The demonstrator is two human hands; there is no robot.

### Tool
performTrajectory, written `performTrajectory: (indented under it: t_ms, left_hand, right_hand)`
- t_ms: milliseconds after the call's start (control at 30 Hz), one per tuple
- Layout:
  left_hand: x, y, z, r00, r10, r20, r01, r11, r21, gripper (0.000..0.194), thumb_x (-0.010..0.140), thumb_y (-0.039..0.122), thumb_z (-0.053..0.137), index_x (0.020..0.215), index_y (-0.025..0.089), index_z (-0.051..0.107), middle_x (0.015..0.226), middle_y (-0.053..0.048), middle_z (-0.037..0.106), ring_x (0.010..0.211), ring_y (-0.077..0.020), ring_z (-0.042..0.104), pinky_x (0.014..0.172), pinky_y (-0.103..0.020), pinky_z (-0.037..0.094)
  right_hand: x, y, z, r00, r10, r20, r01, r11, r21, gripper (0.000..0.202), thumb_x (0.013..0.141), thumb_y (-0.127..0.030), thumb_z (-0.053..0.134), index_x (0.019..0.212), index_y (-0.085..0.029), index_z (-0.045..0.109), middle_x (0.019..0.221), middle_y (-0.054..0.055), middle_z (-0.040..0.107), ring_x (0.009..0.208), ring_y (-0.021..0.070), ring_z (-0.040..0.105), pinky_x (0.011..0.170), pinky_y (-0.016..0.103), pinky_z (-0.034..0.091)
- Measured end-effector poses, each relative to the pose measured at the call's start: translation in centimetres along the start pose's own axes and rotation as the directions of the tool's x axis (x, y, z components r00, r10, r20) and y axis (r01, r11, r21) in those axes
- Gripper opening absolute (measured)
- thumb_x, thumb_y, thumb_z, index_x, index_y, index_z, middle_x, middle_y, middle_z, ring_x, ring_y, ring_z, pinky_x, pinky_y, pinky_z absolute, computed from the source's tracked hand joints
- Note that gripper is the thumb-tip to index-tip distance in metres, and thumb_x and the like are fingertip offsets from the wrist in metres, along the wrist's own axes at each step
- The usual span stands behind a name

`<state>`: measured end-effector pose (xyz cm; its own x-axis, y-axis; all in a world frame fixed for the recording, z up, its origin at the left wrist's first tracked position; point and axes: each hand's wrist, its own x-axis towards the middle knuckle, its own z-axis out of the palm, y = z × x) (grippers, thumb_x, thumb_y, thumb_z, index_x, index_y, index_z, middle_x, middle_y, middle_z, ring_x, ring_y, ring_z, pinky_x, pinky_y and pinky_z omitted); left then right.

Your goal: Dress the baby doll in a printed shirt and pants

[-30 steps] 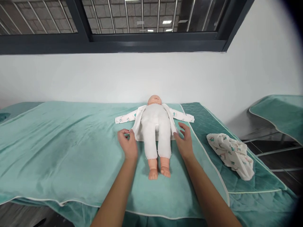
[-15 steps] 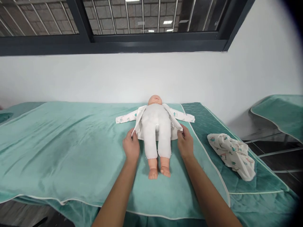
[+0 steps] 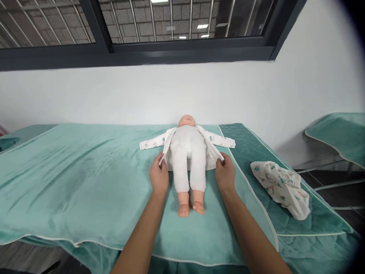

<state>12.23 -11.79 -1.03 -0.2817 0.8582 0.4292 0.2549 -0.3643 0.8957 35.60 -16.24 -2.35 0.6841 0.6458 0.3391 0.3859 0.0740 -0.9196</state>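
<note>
A baby doll (image 3: 189, 152) with a white cloth body lies on its back, head toward the wall and feet toward me. Its arms are inside the sleeves of a patterned white baby jacket (image 3: 154, 142), which is spread out to both sides with its front open. My left hand (image 3: 159, 176) pinches the lower corner of the jacket's front panel on the left. On the other side my right hand (image 3: 226, 173) grips the opposite panel's lower corner, pulled a little outward from the doll's hip.
A crumpled patterned white garment (image 3: 281, 188) lies on the darker green quilted cover (image 3: 308, 224) at right. Under the doll is a light green blanket (image 3: 85, 182) with pale piping. Behind stands a white wall (image 3: 128, 95) below a dark-framed window (image 3: 182, 51).
My right hand has drawn its jacket corner slightly outward to the right. My left hand keeps its hold with hardly any movement. The doll lies as before.
</note>
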Motion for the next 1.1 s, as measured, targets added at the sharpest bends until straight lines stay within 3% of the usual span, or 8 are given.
performTrajectory:
  t_ms: [267, 433, 567, 700, 833, 900, 1000, 1100]
  left_hand:
    - [-0.2, -0.1, -0.1, 1.0, 0.023, 0.014, -0.023, 1.0, 0.008, 0.027, 0.092, 0.022, 0.055, 0.115, 0.026, 0.067, 0.13, -0.005, 0.066, 0.12, -0.0248, 0.06, 0.107, -0.042, 0.043]
    - [-0.4, 0.5, 0.0, 0.999, 0.04, 0.036, -0.039, 0.999, -0.023, 0.026, 0.087, 0.018, 0.059, 0.11, 0.026, 0.068, 0.126, -0.006, 0.068, 0.12, -0.0246, 0.06, 0.11, -0.043, 0.042]
    - [-1.3, 1.6, -0.5, 0.972, 0.229, 0.046, -0.23, 0.973, 0.019, 0.023, 0.088, 0.017, 0.056, 0.108, 0.023, 0.066, 0.131, -0.008, 0.064, 0.126, -0.0241, 0.055, 0.115, -0.044, 0.036]
    - [-4.1, 2.0, -3.4, 0.915, 0.389, 0.103, -0.398, 0.914, 0.082, 0.025, 0.09, 0.016, 0.056, 0.113, 0.023, 0.063, 0.13, -0.009, 0.063, 0.125, -0.0248, 0.056, 0.11, -0.046, 0.041]
    - [-7.9, 2.4, -6.6, 0.807, 0.531, 0.258, -0.569, 0.817, 0.097, 0.033, 0.088, 0.011, 0.057, 0.117, 0.027, 0.06, 0.127, -0.009, 0.065, 0.12, -0.0251, 0.059, 0.102, -0.045, 0.047]
    - [-9.3, 3.0, -7.1, 0.688, 0.588, 0.426, -0.673, 0.736, 0.071, 0.039, 0.088, 0.013, 0.06, 0.124, 0.028, 0.057, 0.133, -0.009, 0.062, 0.127, -0.0259, 0.056, 0.104, -0.045, 0.046]
    - [-10.2, 4.0, -6.4, 0.48, 0.572, 0.665, -0.792, 0.609, 0.048, 0.043, 0.09, 0.023, 0.064, 0.132, 0.026, 0.054, 0.144, -0.009, 0.056, 0.138, -0.0271, 0.047, 0.113, -0.049, 0.039]
    - [-9.9, 4.4, -5.2, 0.395, 0.521, 0.757, -0.847, 0.526, 0.08, 0.035, 0.095, 0.027, 0.059, 0.13, 0.024, 0.055, 0.144, -0.008, 0.057, 0.141, -0.026, 0.044, 0.118, -0.053, 0.03]
  right_hand:
    - [-0.5, -0.6, -0.5, 0.995, -0.002, 0.096, 0.006, 0.999, -0.043, 0.041, 0.081, -0.028, 0.048, 0.117, -0.02, 0.065, 0.097, 0.006, 0.069, 0.076, 0.0204, 0.057, 0.075, 0.034, 0.046]
    - [-2.2, -0.4, -1.7, 0.99, -0.054, 0.129, 0.052, 0.998, 0.021, 0.05, 0.082, -0.029, 0.054, 0.131, -0.022, 0.058, 0.129, 0.009, 0.062, 0.113, 0.0266, 0.057, 0.101, 0.045, 0.044]
    - [-3.9, 0.5, -5.9, 0.947, -0.258, 0.19, 0.271, 0.961, -0.048, 0.047, 0.087, -0.031, 0.057, 0.134, -0.025, 0.055, 0.14, 0.009, 0.056, 0.131, 0.0288, 0.05, 0.112, 0.052, 0.037]
    - [-2.6, 1.0, -13.4, 0.848, -0.48, 0.223, 0.529, 0.779, -0.337, 0.037, 0.091, -0.032, 0.053, 0.127, -0.024, 0.058, 0.143, 0.012, 0.053, 0.133, 0.0305, 0.047, 0.112, 0.053, 0.037]
    - [1.7, 2.3, -20.2, 0.866, -0.385, 0.32, 0.497, 0.587, -0.639, 0.042, 0.089, -0.04, 0.054, 0.125, -0.02, 0.059, 0.131, 0.018, 0.059, 0.122, 0.0388, 0.054, 0.102, 0.056, 0.039]
    - [3.9, 3.5, -22.1, 0.891, -0.206, 0.405, 0.449, 0.538, -0.714, 0.042, 0.083, -0.043, 0.064, 0.118, -0.021, 0.063, 0.116, 0.019, 0.065, 0.105, 0.0396, 0.061, 0.088, 0.053, 0.044]
    - [6.1, 4.5, -23.1, 0.88, -0.121, 0.46, 0.449, 0.528, -0.72, 0.036, 0.083, -0.041, 0.063, 0.113, -0.021, 0.066, 0.113, 0.02, 0.066, 0.102, 0.0357, 0.062, 0.079, 0.045, 0.043]
    - [6.5, 2.8, -22.8, 0.861, -0.061, 0.504, 0.456, 0.53, -0.715, 0.04, 0.086, -0.047, 0.057, 0.114, -0.02, 0.064, 0.112, 0.016, 0.068, 0.095, 0.0329, 0.064, 0.072, 0.04, 0.042]
